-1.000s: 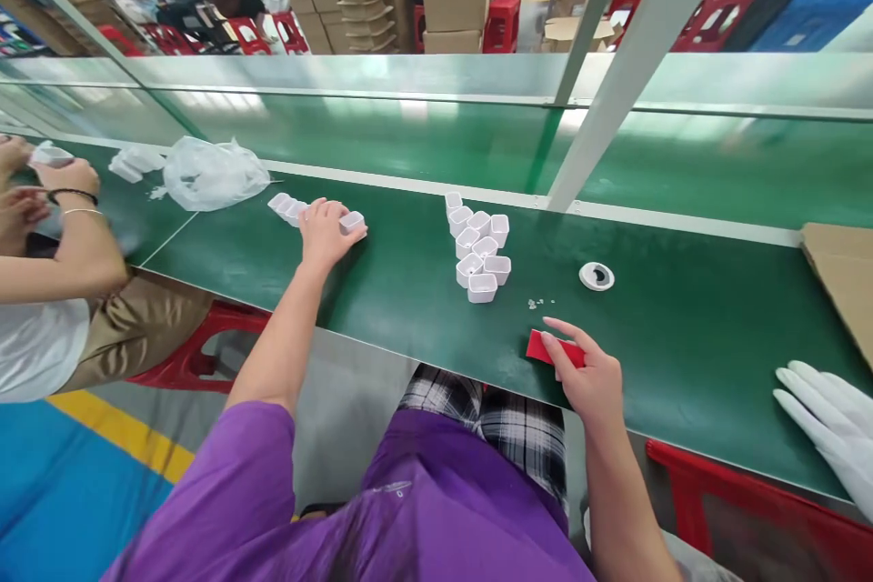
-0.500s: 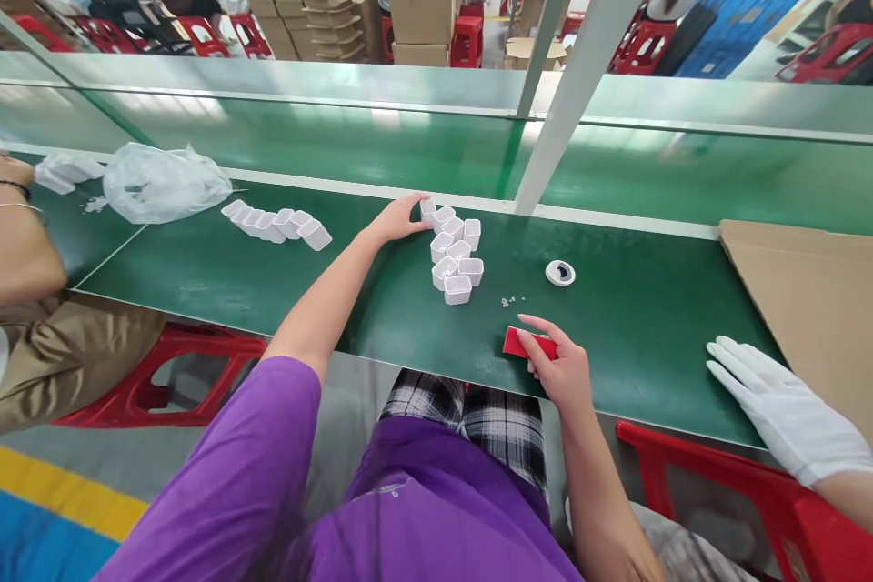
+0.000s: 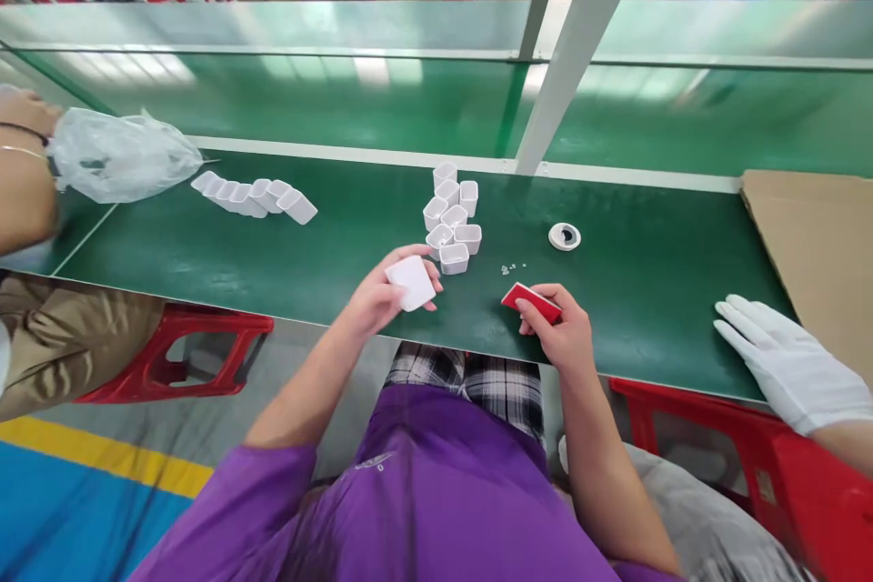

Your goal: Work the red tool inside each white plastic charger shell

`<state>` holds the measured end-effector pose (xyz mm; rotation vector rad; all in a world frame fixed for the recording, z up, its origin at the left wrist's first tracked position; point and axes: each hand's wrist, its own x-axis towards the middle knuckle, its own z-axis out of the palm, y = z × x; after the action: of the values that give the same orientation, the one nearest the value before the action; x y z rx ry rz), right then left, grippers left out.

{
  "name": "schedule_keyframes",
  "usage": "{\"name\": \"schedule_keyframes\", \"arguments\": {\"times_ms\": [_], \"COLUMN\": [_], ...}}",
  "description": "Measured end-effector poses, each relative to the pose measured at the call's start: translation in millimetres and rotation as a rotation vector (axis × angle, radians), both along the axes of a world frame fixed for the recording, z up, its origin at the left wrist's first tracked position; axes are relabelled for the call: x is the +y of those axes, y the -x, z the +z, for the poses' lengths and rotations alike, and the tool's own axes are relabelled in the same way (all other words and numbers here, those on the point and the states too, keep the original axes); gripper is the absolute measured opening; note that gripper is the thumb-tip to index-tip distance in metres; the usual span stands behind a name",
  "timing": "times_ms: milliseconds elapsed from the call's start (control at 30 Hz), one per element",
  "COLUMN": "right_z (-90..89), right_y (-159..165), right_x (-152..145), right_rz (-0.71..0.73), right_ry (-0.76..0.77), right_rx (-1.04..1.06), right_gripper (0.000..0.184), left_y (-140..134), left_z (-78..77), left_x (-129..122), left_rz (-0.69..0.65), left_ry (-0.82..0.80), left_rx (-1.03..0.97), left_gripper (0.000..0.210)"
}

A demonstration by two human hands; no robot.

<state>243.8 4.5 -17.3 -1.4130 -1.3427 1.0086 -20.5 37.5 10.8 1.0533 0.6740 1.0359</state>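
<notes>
My left hand (image 3: pixel 374 296) is closed on a small white plastic box (image 3: pixel 411 283), its flat square face turned up toward me, just off the table's front part. Between the thumb and fingers of my right hand (image 3: pixel 560 324) is a flat red piece with a pale edge (image 3: pixel 530 301); its exact kind I cannot make out. Ahead of my hands stands a cluster of several open white boxes (image 3: pixel 454 216). Tiny whitish bits (image 3: pixel 508 269) lie on the green tabletop (image 3: pixel 368 227), near a round white roll or ring with a dark centre (image 3: pixel 565 236).
At the left, several white boxes lean in a row (image 3: pixel 254 197) beside a clear plastic bag (image 3: pixel 126 155), which a co-worker's hand touches. A white-gloved hand (image 3: pixel 784 355) rests at the right, near a cardboard sheet (image 3: pixel 818 245). A metal post (image 3: pixel 579 45) rises behind the table.
My left hand has come back from the far end of the cluster with a white box in it. My right hand keeps the red piece, now tilted more. The camera has tipped downward.
</notes>
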Motion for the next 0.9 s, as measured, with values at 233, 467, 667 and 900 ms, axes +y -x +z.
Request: {"name": "schedule_keyframes", "arguments": {"times_ms": [233,467,667,900], "right_z": [12.3,22.9,18.7,16.9], "right_y": [9.5,36.1,42.6,25.2], "right_x": [-11.5,-19.2,-19.0,-19.5], "right_rz": [0.155,0.203,0.146,0.007], "right_ry": [0.109,0.145,0.067,0.135], "right_rx": [0.24,0.246,0.037,0.139], "right_gripper": [0.03,0.031,0.026,0.029], "left_y": [-53.2,-69.3,-66.8,-66.5], "left_z": [-20.1,-28.7,-36.0,-30.3], "left_x": [-16.3,-12.9,-10.6,-7.8], "left_rz": [0.015,0.098,-0.007,-0.032], "left_ry": [-0.207,-0.501,-0.563,-0.492], "left_rx": [0.56,0.819,0.862,0.856], "left_gripper": [0.044,0.024,0.022,0.025]}}
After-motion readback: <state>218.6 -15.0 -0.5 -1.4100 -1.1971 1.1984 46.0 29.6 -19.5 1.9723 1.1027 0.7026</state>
